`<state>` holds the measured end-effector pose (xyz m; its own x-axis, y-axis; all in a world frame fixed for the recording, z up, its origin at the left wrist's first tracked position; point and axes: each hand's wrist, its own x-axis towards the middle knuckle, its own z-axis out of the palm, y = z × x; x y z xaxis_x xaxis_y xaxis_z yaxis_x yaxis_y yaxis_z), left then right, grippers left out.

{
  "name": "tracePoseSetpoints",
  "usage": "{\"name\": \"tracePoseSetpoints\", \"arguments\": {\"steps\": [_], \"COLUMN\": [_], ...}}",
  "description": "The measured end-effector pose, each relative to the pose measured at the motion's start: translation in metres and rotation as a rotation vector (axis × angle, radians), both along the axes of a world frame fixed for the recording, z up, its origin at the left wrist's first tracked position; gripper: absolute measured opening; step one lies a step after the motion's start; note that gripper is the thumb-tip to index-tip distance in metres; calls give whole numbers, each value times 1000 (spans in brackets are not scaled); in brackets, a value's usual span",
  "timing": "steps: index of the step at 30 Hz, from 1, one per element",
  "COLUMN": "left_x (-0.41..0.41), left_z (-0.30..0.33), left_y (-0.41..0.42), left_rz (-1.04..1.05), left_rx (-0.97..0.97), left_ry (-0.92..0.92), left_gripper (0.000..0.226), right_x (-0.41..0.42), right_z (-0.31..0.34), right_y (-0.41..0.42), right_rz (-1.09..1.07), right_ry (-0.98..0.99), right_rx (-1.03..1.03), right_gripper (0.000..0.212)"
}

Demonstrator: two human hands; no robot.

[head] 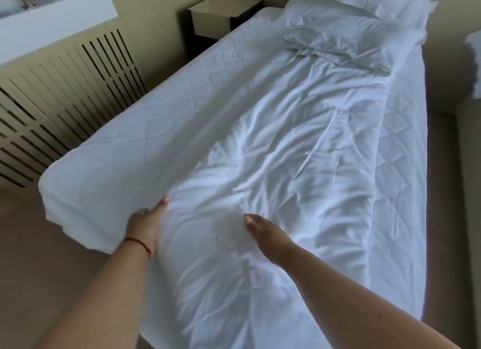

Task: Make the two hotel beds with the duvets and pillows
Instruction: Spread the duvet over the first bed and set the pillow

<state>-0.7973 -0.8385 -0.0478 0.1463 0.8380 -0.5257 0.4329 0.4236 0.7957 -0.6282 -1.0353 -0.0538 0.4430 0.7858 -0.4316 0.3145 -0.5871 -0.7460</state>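
A white duvet [286, 161] lies crumpled in a long strip down the middle of the bed [125, 140], which has a white quilted mattress cover. At the head end lie a wrinkled pillow [338, 47] and a second pillow [369, 0] behind it. My left hand [148, 223] lies along the duvet's left edge near the foot of the bed, its fingers straight and partly tucked under the fabric. My right hand [263, 231] rests on the duvet a little to the right, with fingers straight.
A slatted radiator cover [59, 93] runs along the wall left of the bed. A bedside cabinet [221, 15] stands in the far corner. Beige floor shows at the lower left. A strip of floor [442, 192] separates this bed from another white edge [475, 62] at the right.
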Motion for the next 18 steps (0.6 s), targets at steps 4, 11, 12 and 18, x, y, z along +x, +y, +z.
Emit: {"name": "tracePoseSetpoints", "arguments": {"steps": [4, 11, 12, 18], "left_x": [-47, -102, -101, -97], "left_z": [-13, -14, -8, 35], "left_y": [2, -65, -62, -32], "left_rz": [-72, -311, -319, -368], "left_rx": [-277, -364, -329, -9], "left_ry": [-165, -300, -346, -353], "left_gripper": [78, 63, 64, 44], "right_x": [-41, -114, -123, -166], "right_z": [-16, -35, -34, -16], "right_y": [-16, -61, -65, -61], "right_rz": [137, 65, 49, -110], "right_ry": [-244, -382, -384, -336], "right_rx": [-84, -81, -92, -14], "right_gripper": [46, 63, 66, 43]}}
